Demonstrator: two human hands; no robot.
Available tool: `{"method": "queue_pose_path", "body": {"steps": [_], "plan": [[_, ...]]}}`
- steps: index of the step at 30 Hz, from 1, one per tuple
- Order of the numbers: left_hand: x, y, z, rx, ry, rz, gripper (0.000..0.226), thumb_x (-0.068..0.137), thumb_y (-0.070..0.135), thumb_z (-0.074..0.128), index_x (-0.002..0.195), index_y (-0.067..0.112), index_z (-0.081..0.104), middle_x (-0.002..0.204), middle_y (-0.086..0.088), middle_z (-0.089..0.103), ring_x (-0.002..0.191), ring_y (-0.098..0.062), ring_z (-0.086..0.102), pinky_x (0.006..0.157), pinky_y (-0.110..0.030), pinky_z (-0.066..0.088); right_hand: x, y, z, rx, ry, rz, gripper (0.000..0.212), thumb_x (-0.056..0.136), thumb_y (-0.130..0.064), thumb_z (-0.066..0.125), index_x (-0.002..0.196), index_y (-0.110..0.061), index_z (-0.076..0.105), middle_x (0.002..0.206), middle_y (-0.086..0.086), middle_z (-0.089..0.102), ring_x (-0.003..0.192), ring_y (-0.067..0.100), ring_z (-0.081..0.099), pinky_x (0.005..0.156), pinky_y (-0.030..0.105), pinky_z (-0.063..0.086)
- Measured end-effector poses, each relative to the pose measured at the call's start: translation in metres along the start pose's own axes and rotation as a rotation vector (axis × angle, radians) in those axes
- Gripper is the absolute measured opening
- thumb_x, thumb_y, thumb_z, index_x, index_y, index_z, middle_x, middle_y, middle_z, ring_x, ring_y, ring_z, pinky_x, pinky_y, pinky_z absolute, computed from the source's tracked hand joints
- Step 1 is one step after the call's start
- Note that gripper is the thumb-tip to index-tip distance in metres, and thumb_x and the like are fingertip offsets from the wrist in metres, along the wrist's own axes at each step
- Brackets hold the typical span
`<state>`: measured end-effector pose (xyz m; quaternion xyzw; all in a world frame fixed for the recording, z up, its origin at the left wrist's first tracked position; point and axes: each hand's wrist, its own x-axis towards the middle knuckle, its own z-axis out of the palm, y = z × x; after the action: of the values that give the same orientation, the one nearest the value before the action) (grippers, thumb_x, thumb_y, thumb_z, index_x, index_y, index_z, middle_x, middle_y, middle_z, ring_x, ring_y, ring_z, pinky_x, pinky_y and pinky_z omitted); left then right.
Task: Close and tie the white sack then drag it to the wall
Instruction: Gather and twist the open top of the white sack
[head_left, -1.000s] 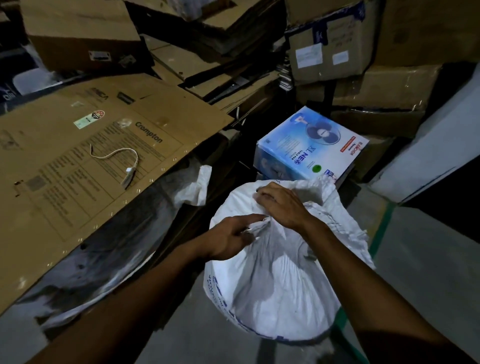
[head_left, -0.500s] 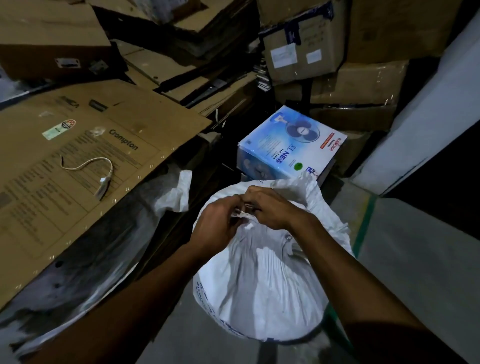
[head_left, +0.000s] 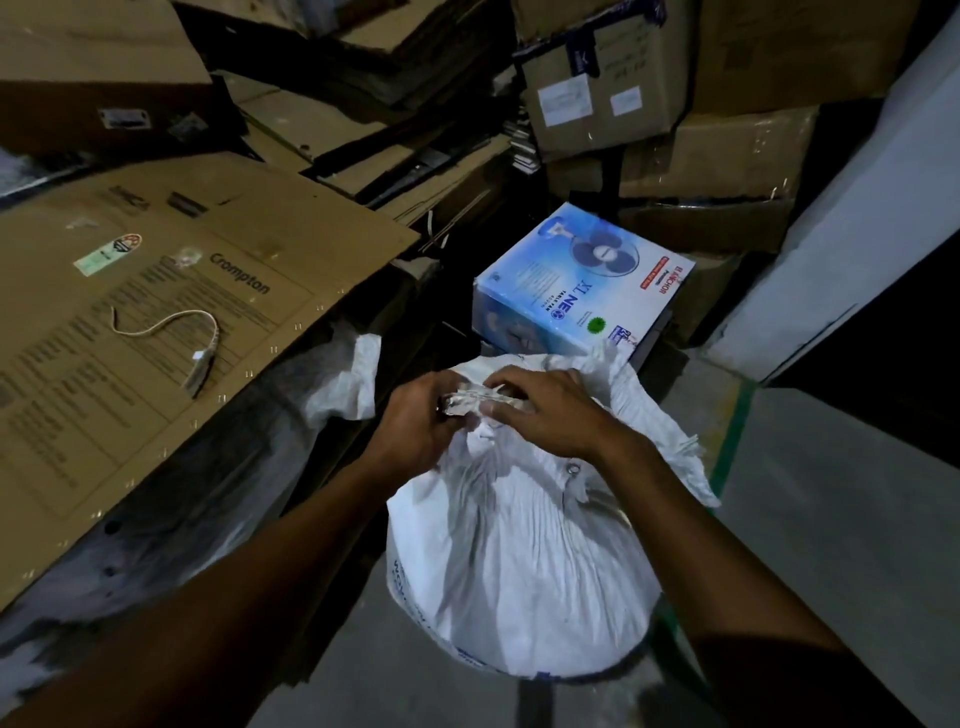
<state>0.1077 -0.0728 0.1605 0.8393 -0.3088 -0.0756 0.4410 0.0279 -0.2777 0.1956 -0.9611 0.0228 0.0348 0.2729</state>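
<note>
- Your white sack (head_left: 519, 561) stands full on the floor (head_left: 831, 545), its mouth gathered; what fills it is hidden.
- A blue fan box (head_left: 576, 291) sits just behind it, flattened cardboard (head_left: 156, 322) lies to the left, and the wall (head_left: 852, 218) rises at the right.
- Your left hand (head_left: 415, 421) and right hand (head_left: 545, 410) pinch the bunched neck between curled fingers.

"Crompton" stands on the flattened cardboard sheet (head_left: 171, 312); the blue fan box (head_left: 576, 291) reads "XL NEO", "TABLE FAN" and "ANCHOR".
</note>
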Motion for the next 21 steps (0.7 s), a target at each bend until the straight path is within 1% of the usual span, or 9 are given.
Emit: {"method": "queue_pose_path", "body": {"steps": [2, 4, 6, 8, 10, 12, 14, 18, 21], "plan": [[-0.002, -0.001, -0.002, -0.004, 0.022, 0.01, 0.022, 0.084, 0.015, 0.088, 0.101, 0.014, 0.073, 0.092, 0.0, 0.075, 0.081, -0.005, 0.07, 0.072, -0.024, 0.055, -0.005, 0.002, -0.002, -0.17, -0.04, -0.018, 0.058, 0.088, -0.073, 0.057, 0.132, -0.035, 0.06, 0.131, -0.005, 0.068, 0.126, 0.021, 0.055, 0.108, 0.045, 0.03], [-0.004, 0.0, 0.001, -0.013, 0.026, 0.002, 0.018, 0.086, 0.012, 0.087, 0.096, 0.012, 0.071, 0.088, 0.001, 0.073, 0.08, 0.003, 0.068, 0.069, -0.013, 0.048, -0.006, 0.003, 0.002, -0.193, 0.029, -0.052, 0.047, 0.092, -0.062, 0.063, 0.128, -0.031, 0.065, 0.13, -0.005, 0.069, 0.126, 0.02, 0.055, 0.108, 0.044, 0.026], [-0.005, 0.003, 0.004, 0.0, 0.001, -0.02, 0.019, 0.087, 0.012, 0.086, 0.094, 0.014, 0.068, 0.086, 0.004, 0.071, 0.076, 0.006, 0.067, 0.066, -0.006, 0.044, -0.004, 0.005, 0.008, -0.142, 0.109, -0.083, 0.031, 0.097, -0.046, 0.065, 0.12, -0.026, 0.069, 0.122, -0.002, 0.072, 0.118, 0.021, 0.06, 0.108, 0.043, 0.029], [-0.002, 0.005, 0.003, 0.068, -0.037, -0.007, 0.025, 0.085, 0.018, 0.088, 0.097, 0.019, 0.065, 0.092, 0.003, 0.069, 0.076, -0.004, 0.066, 0.067, -0.014, 0.046, -0.002, 0.007, 0.012, -0.093, 0.14, -0.129, 0.02, 0.097, -0.035, 0.066, 0.111, -0.022, 0.071, 0.111, 0.0, 0.074, 0.105, 0.024, 0.066, 0.101, 0.043, 0.04], [0.003, 0.009, 0.001, 0.181, -0.11, 0.06, 0.037, 0.084, 0.029, 0.089, 0.109, 0.017, 0.065, 0.105, -0.001, 0.067, 0.088, -0.016, 0.065, 0.074, -0.029, 0.051, -0.002, 0.009, 0.015, -0.049, 0.162, -0.162, 0.013, 0.095, -0.028, 0.066, 0.105, -0.019, 0.07, 0.102, 0.002, 0.074, 0.093, 0.024, 0.067, 0.089, 0.042, 0.05], [0.011, 0.015, 0.001, 0.287, -0.217, 0.117, 0.055, 0.082, 0.041, 0.088, 0.126, 0.02, 0.062, 0.118, -0.002, 0.064, 0.103, -0.019, 0.063, 0.085, -0.035, 0.053, 0.0, 0.01, 0.019, -0.025, 0.173, -0.181, 0.011, 0.095, -0.022, 0.066, 0.105, -0.019, 0.069, 0.1, 0.003, 0.073, 0.09, 0.022, 0.067, 0.081, 0.039, 0.054], [0.018, 0.023, 0.003, 0.395, -0.283, 0.117, 0.047, 0.086, 0.043, 0.083, 0.123, 0.022, 0.063, 0.116, -0.004, 0.064, 0.105, -0.025, 0.064, 0.087, -0.042, 0.056, 0.0, 0.01, 0.021, -0.017, 0.171, -0.197, 0.012, 0.094, -0.02, 0.069, 0.106, -0.019, 0.067, 0.101, 0.003, 0.073, 0.092, 0.023, 0.068, 0.08, 0.035, 0.055], [0.029, 0.028, 0.003, 0.5, -0.362, 0.126, 0.023, 0.093, 0.033, 0.075, 0.111, 0.019, 0.073, 0.106, -0.007, 0.064, 0.1, -0.028, 0.065, 0.083, -0.044, 0.055, -0.003, 0.019, 0.012, 0.058, 0.11, -0.012, 0.04, 0.086, -0.037, 0.081, 0.106, -0.025, 0.048, 0.101, -0.001, 0.07, 0.089, 0.02, 0.066, 0.076, 0.034, 0.055], [0.03, 0.026, 0.0, 0.49, -0.356, 0.143, 0.02, 0.094, 0.028, 0.075, 0.112, 0.019, 0.073, 0.108, -0.006, 0.062, 0.101, -0.027, 0.063, 0.083, -0.042, 0.054, -0.008, 0.046, 0.005, -0.032, 0.047, 0.045, 0.048, 0.081, -0.058, 0.077, 0.107, -0.027, 0.052, 0.109, -0.004, 0.068, 0.099, 0.018, 0.062, 0.086, 0.039, 0.053]]}}
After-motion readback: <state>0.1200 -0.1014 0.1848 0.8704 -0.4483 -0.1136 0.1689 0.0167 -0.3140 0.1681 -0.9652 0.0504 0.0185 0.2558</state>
